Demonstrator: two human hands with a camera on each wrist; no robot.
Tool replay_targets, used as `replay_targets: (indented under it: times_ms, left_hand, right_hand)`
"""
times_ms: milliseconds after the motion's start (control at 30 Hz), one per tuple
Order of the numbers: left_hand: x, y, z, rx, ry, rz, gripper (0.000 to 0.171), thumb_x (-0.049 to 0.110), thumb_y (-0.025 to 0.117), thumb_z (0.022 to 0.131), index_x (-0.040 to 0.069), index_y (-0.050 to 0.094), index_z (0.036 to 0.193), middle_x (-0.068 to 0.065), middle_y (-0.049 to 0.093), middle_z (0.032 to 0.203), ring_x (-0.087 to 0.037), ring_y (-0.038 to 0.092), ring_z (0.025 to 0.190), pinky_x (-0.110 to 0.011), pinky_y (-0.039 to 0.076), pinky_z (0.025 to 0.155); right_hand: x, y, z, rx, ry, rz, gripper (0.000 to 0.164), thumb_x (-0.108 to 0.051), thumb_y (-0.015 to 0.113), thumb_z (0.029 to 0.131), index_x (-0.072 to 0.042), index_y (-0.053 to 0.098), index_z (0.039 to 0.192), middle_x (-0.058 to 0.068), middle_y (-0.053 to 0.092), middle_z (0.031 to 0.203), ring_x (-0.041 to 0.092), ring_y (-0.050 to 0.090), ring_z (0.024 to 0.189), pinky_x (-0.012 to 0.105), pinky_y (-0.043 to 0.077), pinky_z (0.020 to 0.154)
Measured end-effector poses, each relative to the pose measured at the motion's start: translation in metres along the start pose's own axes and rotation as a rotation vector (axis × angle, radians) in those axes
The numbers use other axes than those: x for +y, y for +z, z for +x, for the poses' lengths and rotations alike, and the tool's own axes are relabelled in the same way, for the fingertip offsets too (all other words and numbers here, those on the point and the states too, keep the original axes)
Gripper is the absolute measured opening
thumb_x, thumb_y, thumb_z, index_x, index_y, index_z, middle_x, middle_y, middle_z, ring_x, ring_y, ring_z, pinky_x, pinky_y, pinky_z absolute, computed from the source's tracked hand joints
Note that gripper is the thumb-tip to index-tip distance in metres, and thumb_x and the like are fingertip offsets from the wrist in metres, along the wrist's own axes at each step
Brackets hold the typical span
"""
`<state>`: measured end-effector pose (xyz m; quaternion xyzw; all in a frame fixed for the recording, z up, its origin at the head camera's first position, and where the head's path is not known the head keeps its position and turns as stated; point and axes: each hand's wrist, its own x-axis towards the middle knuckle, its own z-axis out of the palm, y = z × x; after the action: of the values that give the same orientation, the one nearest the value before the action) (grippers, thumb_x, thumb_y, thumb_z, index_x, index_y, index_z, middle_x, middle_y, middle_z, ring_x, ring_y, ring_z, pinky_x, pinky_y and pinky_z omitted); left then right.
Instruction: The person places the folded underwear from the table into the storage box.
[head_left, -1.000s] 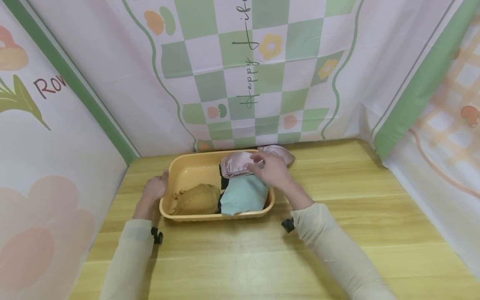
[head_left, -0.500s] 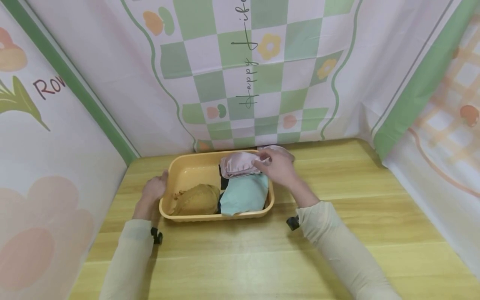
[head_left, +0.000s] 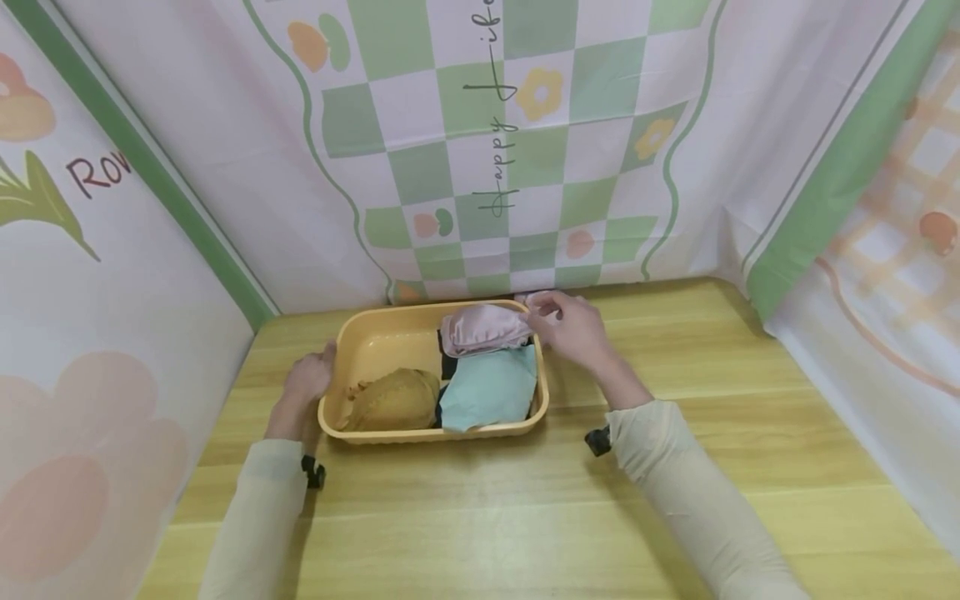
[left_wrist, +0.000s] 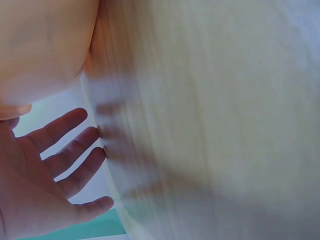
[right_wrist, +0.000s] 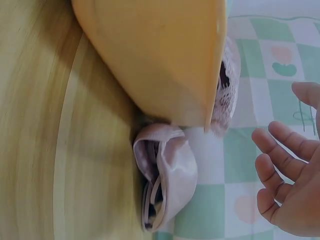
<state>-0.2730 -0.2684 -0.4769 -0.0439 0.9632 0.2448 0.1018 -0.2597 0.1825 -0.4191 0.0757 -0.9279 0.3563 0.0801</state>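
A yellow plastic basket (head_left: 435, 436) holds folded bras. The pink satin bra (head_left: 483, 327) lies at its back right, the mint-green bra (head_left: 491, 390) at the front right and the mustard bra (head_left: 399, 398) at the front left. My left hand (head_left: 309, 379) rests at the basket's left end, its fingers straight and spread in the left wrist view. My right hand (head_left: 573, 329) hovers at the back right corner, fingers loosely bent and holding nothing. Beneath it, outside the basket, a second pink satin bra (right_wrist: 175, 175) lies folded on the table, mostly hidden in the head view.
Something black (head_left: 448, 365) shows between the bras inside the basket. The wooden table (head_left: 480, 517) ends at a checked curtain (head_left: 480, 250) right behind the basket. Printed cloth walls (head_left: 150, 292) stand at both sides.
My right hand has moved right, off the pink bra in the basket, and now covers most of the second pink bra behind the corner. My left hand and the basket have stayed put.
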Motion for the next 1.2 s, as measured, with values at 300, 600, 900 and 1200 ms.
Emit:
replay_targets:
  times_ms: [300,600,900,1200]
  left_hand:
    - [0.0,0.0,0.0,-0.009,-0.008,0.002,0.096,0.061,-0.006,0.1,-0.009,0.043,0.145,-0.034,0.043,0.148,-0.054,0.04,0.137,-0.062,0.033,0.116]
    - [0.0,0.0,-0.001,-0.005,-0.007,-0.009,0.095,0.061,-0.004,0.101,-0.009,0.043,0.145,-0.034,0.044,0.148,-0.055,0.04,0.136,-0.062,0.033,0.115]
    - [0.0,0.0,-0.002,0.006,-0.009,-0.013,0.092,0.059,-0.002,0.102,-0.008,0.044,0.144,-0.034,0.044,0.147,-0.055,0.041,0.136,-0.062,0.033,0.115]
    - [0.001,0.0,-0.002,0.016,-0.01,-0.009,0.088,0.055,0.0,0.104,-0.008,0.045,0.144,-0.033,0.045,0.147,-0.054,0.042,0.136,-0.062,0.034,0.115]
  right_hand:
    - [0.016,-0.005,0.003,0.011,0.019,-0.021,0.049,-0.048,0.058,0.097,-0.012,0.063,0.129,0.01,0.071,0.115,0.033,0.059,0.108,0.049,0.047,0.093]
    - [0.028,-0.006,0.007,0.006,0.025,-0.052,0.058,-0.056,0.054,0.097,-0.008,0.062,0.13,0.013,0.07,0.118,0.036,0.061,0.112,0.054,0.042,0.102]
    - [0.038,-0.005,0.009,0.002,0.046,-0.068,0.058,-0.052,0.055,0.097,-0.007,0.058,0.134,0.018,0.067,0.124,0.039,0.058,0.116,0.059,0.034,0.109]
    - [0.049,-0.001,0.015,-0.034,0.098,-0.087,0.057,-0.048,0.055,0.098,-0.007,0.054,0.138,0.019,0.062,0.132,0.041,0.052,0.124,0.062,0.03,0.112]
